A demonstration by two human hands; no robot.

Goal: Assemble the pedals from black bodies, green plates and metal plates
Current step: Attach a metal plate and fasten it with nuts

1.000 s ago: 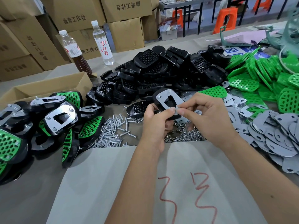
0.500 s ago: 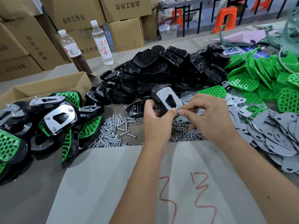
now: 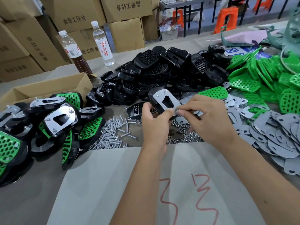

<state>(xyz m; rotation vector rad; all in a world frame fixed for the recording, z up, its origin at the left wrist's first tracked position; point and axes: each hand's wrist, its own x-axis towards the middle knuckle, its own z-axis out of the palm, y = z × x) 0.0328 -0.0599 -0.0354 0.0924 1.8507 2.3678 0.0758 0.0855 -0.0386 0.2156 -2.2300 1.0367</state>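
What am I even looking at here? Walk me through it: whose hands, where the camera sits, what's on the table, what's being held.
No machine here: a person works with bare hands, filmed by one wide-angle camera on their head, looking down. The left hand grips a black pedal with a metal plate on top. The right hand pinches something small at the plate's near corner, too small to name. On the table: finished pedals at left, screws and nuts in the middle, black bodies behind, green plates and grey metal plates at right. Two bottles and cardboard boxes stand behind.
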